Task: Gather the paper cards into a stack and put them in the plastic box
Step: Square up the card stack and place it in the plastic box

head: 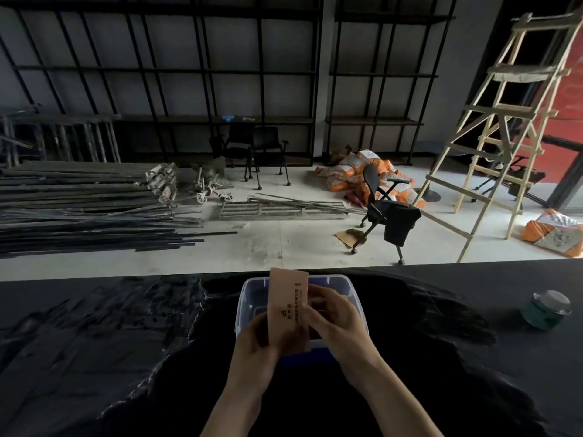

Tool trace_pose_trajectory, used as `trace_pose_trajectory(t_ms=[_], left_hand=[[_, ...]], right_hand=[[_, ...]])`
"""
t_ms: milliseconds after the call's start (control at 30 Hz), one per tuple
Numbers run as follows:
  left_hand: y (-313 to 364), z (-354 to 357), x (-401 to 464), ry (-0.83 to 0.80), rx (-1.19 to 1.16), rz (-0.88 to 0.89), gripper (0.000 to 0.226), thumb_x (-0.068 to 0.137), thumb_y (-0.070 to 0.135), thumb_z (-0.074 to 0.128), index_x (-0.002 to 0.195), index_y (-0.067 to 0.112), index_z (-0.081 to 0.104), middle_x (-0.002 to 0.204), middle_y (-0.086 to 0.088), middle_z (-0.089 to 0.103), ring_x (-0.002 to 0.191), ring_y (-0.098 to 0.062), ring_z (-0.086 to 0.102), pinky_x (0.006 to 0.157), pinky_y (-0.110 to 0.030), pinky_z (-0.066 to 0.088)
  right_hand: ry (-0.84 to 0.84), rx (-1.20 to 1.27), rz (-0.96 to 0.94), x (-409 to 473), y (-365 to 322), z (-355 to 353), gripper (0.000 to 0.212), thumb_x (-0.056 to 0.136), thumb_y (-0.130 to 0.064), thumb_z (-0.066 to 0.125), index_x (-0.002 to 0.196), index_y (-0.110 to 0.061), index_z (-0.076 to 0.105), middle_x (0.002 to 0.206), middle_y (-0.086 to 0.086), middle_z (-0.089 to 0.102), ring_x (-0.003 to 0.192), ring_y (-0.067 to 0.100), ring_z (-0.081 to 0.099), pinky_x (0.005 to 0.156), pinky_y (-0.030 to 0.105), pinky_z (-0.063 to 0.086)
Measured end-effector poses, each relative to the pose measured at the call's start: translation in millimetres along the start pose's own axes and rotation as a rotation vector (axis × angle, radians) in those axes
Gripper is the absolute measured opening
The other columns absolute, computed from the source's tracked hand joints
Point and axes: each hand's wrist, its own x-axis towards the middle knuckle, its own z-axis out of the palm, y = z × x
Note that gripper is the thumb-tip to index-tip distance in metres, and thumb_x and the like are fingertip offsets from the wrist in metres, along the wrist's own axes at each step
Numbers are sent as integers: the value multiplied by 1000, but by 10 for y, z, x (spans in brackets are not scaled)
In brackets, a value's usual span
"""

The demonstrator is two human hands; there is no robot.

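Observation:
A stack of pale pink paper cards [287,305] with dark print stands upright over the clear plastic box [249,288], held between both hands. My left hand [256,345] grips the stack's lower left edge. My right hand [334,323] holds its right side, fingers curled round the edge. The box sits on the black-covered table, straight ahead, and its blue lid or base [315,357] shows under my hands. The hands and cards hide most of the box's inside.
A green jar with a clear lid [546,309] stands on the table at the right. The table's far edge [126,276] runs just behind the box. Beyond it lie metal poles, office chairs, orange sacks and a wooden ladder.

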Motion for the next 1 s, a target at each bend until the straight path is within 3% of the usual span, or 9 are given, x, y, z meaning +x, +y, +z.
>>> trace_pose_trajectory(t_ms=[100, 167, 300, 433, 533, 633, 767, 933, 1000], left_hand=[[42, -19, 55, -38, 30, -62, 45, 76, 26, 87, 118, 18, 72, 106, -3, 80, 101, -22, 75, 96, -46, 58], [78, -29, 103, -58, -4, -103, 34, 83, 27, 80, 116, 20, 73, 108, -3, 80, 104, -24, 74, 98, -47, 57], [206, -44, 228, 14, -106, -107, 19, 90, 25, 72, 107, 17, 77, 97, -3, 82, 91, -20, 78, 65, -28, 61], [249, -132, 349, 135, -48, -74, 5, 89, 25, 74, 90, 21, 77, 81, -1, 82, 75, -17, 77, 58, -26, 57], [209, -196, 427, 217, 20, -60, 5, 90, 32, 72, 88, 28, 73, 86, -2, 78, 84, -19, 71, 60, -29, 52], [170, -195, 462, 238, 32, -79, 8, 90, 32, 72, 86, 26, 72, 85, -4, 77, 83, -21, 69, 61, -31, 51], [100, -130, 478, 243, 53, -121, 10, 90, 32, 72, 87, 23, 73, 81, -3, 76, 80, -19, 69, 57, -28, 49], [65, -6, 466, 215, 88, -150, 21, 90, 32, 72, 102, 15, 73, 93, -12, 76, 88, -27, 70, 47, -25, 54], [55, 32, 471, 200, 105, -165, 23, 90, 32, 72, 103, 13, 73, 92, -12, 76, 84, -25, 70, 50, -26, 53]], right_hand=[[18, 18, 17, 45, 5, -1, 20, 95, -13, 76, 109, -28, 76, 99, 2, 84, 96, 13, 80, 74, 24, 64], [43, 15, 24, 65, 3, 11, 20, 96, -11, 75, 109, -26, 76, 99, 6, 84, 94, 18, 80, 76, 29, 64], [66, -54, 53, 135, 14, 66, 24, 95, -23, 77, 118, -19, 74, 99, 3, 84, 93, 17, 80, 80, 36, 66], [195, -698, -168, 121, 136, 30, 25, 104, -34, 61, 124, -22, 68, 109, -5, 77, 105, 17, 73, 92, 36, 59], [-24, -1086, -250, -10, 336, -20, 46, 103, -41, 51, 148, -29, 52, 141, -7, 62, 129, 17, 56, 110, 35, 46], [-186, -1281, -241, -140, 529, -25, 59, 101, -52, 43, 154, -26, 46, 145, -7, 58, 136, 19, 51, 120, 38, 37], [-194, -1355, -217, -250, 552, 8, 63, 101, -55, 44, 156, -24, 42, 148, -3, 56, 140, 23, 46, 128, 46, 25], [-245, -1392, -259, -481, 575, 14, 70, 98, -56, 47, 159, -23, 36, 147, -1, 55, 138, 25, 47, 127, 45, 27], [-261, -1422, -287, -595, 597, 14, 72, 95, -56, 50, 158, -22, 39, 144, 0, 57, 135, 27, 51, 125, 45, 31]])
